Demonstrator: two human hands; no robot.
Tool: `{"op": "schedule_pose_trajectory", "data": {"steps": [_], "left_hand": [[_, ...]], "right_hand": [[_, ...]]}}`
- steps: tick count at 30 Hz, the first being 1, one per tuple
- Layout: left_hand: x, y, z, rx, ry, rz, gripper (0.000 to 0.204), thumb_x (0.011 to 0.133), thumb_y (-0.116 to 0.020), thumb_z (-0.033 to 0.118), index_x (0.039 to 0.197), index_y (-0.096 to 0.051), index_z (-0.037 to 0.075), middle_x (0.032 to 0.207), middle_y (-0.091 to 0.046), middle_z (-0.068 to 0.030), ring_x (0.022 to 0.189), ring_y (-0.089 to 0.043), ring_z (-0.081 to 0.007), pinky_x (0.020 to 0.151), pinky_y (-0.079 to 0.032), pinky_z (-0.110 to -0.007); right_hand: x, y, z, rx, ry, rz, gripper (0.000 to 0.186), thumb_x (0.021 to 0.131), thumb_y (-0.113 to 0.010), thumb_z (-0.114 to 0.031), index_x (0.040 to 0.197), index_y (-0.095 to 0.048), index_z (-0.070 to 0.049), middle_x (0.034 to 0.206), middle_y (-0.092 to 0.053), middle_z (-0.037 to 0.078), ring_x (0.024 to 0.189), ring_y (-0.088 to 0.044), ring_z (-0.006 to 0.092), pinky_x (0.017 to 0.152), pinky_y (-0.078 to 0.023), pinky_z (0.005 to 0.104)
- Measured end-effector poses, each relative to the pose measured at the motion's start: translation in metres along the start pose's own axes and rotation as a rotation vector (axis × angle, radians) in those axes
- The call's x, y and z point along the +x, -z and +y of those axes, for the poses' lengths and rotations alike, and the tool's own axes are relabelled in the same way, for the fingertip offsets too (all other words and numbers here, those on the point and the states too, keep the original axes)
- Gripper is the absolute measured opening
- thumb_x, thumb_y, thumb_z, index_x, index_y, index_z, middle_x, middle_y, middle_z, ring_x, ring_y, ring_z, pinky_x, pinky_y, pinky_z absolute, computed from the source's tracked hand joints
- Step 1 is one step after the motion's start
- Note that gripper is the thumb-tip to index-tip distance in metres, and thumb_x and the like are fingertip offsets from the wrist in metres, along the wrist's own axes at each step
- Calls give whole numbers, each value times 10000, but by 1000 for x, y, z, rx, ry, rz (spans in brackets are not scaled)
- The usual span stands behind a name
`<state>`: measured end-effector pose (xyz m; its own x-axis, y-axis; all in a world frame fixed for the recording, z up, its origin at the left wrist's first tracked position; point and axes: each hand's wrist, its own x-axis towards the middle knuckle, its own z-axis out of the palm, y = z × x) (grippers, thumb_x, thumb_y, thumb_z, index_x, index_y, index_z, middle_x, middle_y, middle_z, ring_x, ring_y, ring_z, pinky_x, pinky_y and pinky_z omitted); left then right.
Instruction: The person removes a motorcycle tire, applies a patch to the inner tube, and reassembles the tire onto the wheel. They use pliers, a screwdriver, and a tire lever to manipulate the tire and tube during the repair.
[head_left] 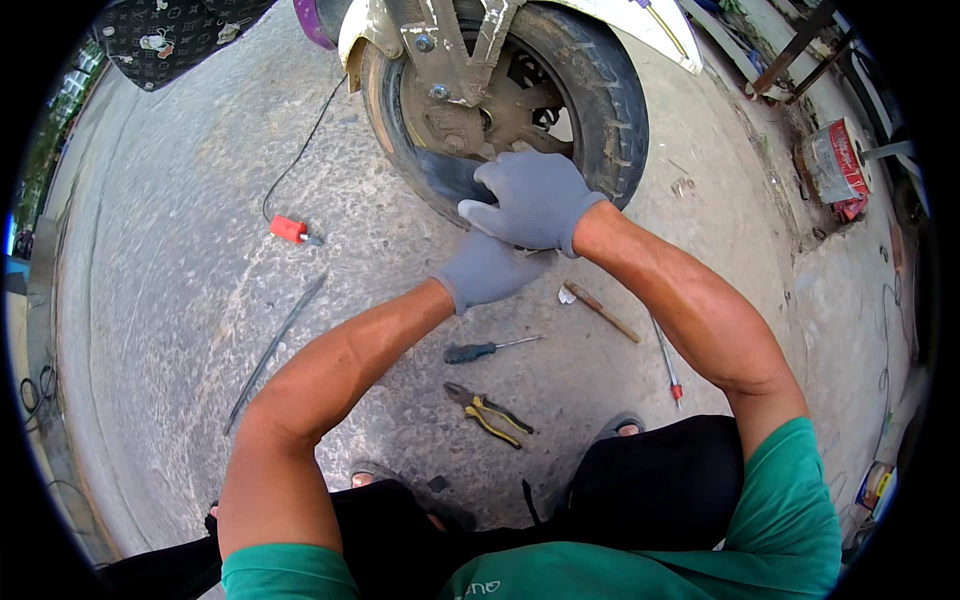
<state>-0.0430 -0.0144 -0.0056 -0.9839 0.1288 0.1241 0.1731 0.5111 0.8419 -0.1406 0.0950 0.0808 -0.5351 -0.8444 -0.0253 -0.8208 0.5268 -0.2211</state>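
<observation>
A scooter wheel with a black tyre (613, 110) stands at the top, its tread worn and dusty. My right hand (537, 203), in a grey glove, is over the tyre's lower edge, its thumb and forefinger apart; no object shows in it. Just below and nearer to me is my left hand (490, 272), also gloved in grey. It is smeared by motion and partly under the right hand, so its grip is hidden. On the ground below the hands lie a dark-handled screwdriver (478, 352) and pliers (488, 411) with yellow and black handles.
A long metal bar (277, 352) lies at the left, near a red tool (289, 229) with a black cable. At right are a brown stick (603, 311) and a thin rod with a red end (667, 362). A bucket (835, 165) stands farther right.
</observation>
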Motion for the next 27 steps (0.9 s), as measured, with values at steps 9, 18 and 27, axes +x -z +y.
{"op": "schedule_pose_trajectory", "data": {"steps": [9, 18, 27], "left_hand": [[-38, 83, -53, 470, -15, -69, 564, 879, -739, 284, 1377, -608, 52, 1370, -612, -211, 1261, -580, -394, 1091, -460, -476], [-1, 92, -50, 868, -246, 29, 503, 787, -743, 250, 1235, -634, 51, 1206, -638, -181, 1218, -579, -383, 1023, -469, -481], [20, 96, -48, 983, -266, -37, 310, 757, -733, 287, 981, -724, 72, 982, -695, -140, 1071, -645, -337, 927, -487, -482]], "right_hand": [[5, -11, 10, -72, -13, -16, 485, 943, -608, -485, 1087, -721, -36, 1114, -722, 207, 1070, -690, 377, 890, -556, 495], [3, -20, 14, -85, 3, 11, 437, 895, -683, -442, 1086, -713, -50, 1070, -709, 202, 1044, -682, 373, 896, -549, 491], [-2, -23, 16, -160, 97, 25, 425, 883, -702, -417, 1121, -698, -65, 1002, -693, 183, 975, -677, 371, 827, -557, 484]]}}
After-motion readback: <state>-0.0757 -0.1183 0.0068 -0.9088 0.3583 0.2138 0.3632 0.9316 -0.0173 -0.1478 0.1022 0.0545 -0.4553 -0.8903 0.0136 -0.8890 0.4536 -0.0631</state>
